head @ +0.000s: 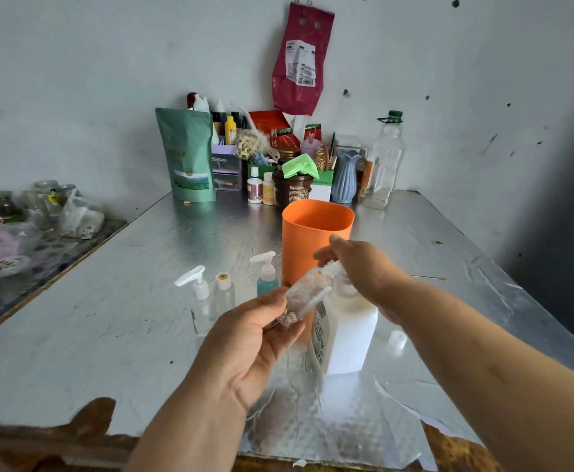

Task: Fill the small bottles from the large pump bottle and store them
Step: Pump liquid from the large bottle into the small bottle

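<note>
My left hand grips a small clear bottle, tilted with its open neck up and to the right. My right hand is closed over the pump head of the large white pump bottle, right at the small bottle's mouth; the nozzle is hidden under my fingers. Three more small bottles stand to the left: a clear one with a white pump, a clear one with a flat cap, and a teal one with a white pump. A loose white cap lies right of the large bottle.
An orange bin stands just behind my hands on the foil-covered table. Along the back wall are a green pouch, jars, a blue vase and a tall clear bottle. Glass jars and bags crowd the far left.
</note>
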A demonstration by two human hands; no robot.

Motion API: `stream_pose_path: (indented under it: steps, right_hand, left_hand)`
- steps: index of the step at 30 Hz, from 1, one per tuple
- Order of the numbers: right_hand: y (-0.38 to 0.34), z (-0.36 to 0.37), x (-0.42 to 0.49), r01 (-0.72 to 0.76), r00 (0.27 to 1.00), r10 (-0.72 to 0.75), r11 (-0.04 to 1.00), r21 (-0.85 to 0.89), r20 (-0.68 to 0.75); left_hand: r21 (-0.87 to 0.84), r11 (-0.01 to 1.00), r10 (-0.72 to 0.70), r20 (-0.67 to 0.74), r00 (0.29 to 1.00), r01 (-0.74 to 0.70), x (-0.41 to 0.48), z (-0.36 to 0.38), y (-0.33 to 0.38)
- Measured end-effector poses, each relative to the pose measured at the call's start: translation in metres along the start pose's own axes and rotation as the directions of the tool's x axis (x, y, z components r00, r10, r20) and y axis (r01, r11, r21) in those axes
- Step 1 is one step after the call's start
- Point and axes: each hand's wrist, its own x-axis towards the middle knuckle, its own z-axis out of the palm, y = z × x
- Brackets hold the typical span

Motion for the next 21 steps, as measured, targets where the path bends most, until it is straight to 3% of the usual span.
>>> stream_pose_path:
  steps: [21]
  right_hand:
    - [-0.011,-0.010,-0.008,-0.021,1.000,0.019,0.997,0.078,0.020]
  left_hand:
    - [0.101,0.995,0.014,0.096,0.995,-0.024,0.005,-0.001,0.004]
